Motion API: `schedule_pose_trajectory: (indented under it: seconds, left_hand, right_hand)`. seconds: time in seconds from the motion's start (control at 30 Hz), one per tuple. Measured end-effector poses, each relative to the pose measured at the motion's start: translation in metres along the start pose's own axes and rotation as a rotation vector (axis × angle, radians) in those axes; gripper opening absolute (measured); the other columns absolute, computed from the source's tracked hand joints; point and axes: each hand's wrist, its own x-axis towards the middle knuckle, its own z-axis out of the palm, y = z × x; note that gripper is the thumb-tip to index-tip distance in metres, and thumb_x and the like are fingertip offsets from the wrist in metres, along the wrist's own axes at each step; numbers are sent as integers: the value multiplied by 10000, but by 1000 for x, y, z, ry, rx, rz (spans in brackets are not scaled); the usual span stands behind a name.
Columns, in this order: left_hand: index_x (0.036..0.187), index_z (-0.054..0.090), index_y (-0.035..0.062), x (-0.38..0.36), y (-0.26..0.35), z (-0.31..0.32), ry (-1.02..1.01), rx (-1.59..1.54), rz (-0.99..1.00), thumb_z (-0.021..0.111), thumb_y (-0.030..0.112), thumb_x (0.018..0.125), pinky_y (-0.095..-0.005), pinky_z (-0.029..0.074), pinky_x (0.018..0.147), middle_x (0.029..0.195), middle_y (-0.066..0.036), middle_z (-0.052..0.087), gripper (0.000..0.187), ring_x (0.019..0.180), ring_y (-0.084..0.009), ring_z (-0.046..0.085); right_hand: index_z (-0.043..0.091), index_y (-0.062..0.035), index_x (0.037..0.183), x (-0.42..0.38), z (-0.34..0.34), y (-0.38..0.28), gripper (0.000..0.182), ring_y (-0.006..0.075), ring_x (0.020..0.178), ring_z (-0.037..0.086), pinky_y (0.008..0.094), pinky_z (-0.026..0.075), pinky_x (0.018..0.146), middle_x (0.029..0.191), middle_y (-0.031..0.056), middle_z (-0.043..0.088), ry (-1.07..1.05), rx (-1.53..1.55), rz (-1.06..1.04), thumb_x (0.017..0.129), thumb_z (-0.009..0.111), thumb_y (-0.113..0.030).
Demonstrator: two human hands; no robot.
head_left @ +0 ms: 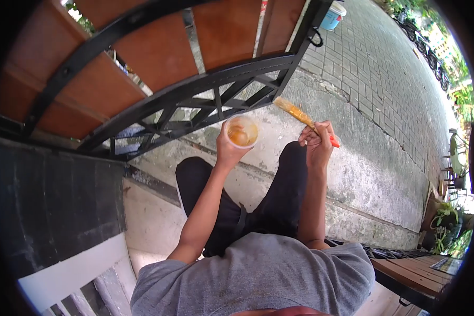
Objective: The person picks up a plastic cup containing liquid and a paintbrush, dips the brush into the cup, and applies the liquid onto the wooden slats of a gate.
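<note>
A clear plastic cup [242, 131] with orange-brown liquid inside is held in my left hand [229, 151], its fingers wrapped round the side. My right hand [319, 145] grips a paintbrush [299, 113] with a red-tipped handle, above my right knee. The brush's pale bristles point up and left, toward the cup but apart from it, and orange-brown stain covers its middle. In front of both hands stands a gate with orange-brown wooden slats [158, 45] and a black metal frame [216, 81].
A light-blue paint bucket [332, 17] stands on the paving beyond the gate's edge. Rough concrete [363, 179] lies to the right. A dark wall panel [52, 195] is at the left. Another slatted wooden piece [411, 274] is at the lower right, near plants [445, 224].
</note>
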Motion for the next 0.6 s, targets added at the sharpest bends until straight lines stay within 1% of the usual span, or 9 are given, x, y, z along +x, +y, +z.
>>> schedule_pose_trajectory:
  seconds: [0.07,0.1,0.2,0.3,0.33,0.37,0.47,0.5,0.6]
  left_hand:
    - [1209,519,36,2,-7,0,18,0,32,897,39,566,-333,521,867,1020,-72,640,746,953,-205,644]
    - [1220,516,34,2,-14,-1,5,-44,-26,891,18,562,-327,514,887,1045,-74,644,757,967,-195,637]
    - [1226,521,18,2,-19,-11,80,-63,-42,879,-10,570,-321,513,894,1070,-93,644,748,976,-195,636]
    - [1264,485,11,1,3,-33,72,33,-8,858,-25,637,-313,512,884,1088,-71,610,730,988,-162,609]
    - [1258,488,15,-2,5,-40,83,16,-26,850,-23,652,-308,506,886,1093,-71,608,706,992,-160,603]
    - [1253,490,16,-6,9,-48,112,32,-28,844,-18,665,-307,502,892,1098,-71,603,687,998,-159,600]
    - [1247,490,21,-15,24,-67,213,90,-69,830,-19,685,-307,493,906,1110,-75,589,659,1009,-162,596]
    - [1247,488,23,-19,27,-71,248,111,-88,826,-21,688,-307,491,910,1114,-77,585,655,1011,-163,595]
    - [1255,480,30,-29,15,-82,324,48,-148,810,-36,696,-307,486,915,1120,-80,575,652,1020,-163,589]
  right_hand:
    - [485,-28,885,8,1,1,116,242,540,639,291,474,459,708,190,627,2,5,-20,948,540,-108]
    - [484,-19,894,13,2,2,117,248,548,644,299,491,475,716,193,630,-3,3,-36,946,546,-102]
    - [479,-8,903,35,14,8,119,247,567,653,309,507,488,735,197,636,-6,-49,-112,952,552,-88]
    - [467,8,913,61,29,19,116,221,602,666,287,521,514,764,191,653,-57,-101,-266,972,548,-51]
    - [465,10,913,70,34,22,116,216,607,668,281,521,518,769,188,656,-69,-129,-320,975,547,-46]
    - [459,9,912,79,40,24,118,238,612,675,305,526,527,772,207,663,-67,-170,-337,981,534,-51]
    - [456,8,913,103,66,11,121,202,625,674,275,527,535,773,183,663,-110,-84,-421,974,549,-39]
    - [449,7,919,110,76,5,125,196,626,672,274,529,541,775,189,665,-116,-66,-467,974,549,-44]
    - [446,3,917,130,104,-1,131,226,614,675,293,526,528,771,206,668,-128,-30,-609,983,537,-64]
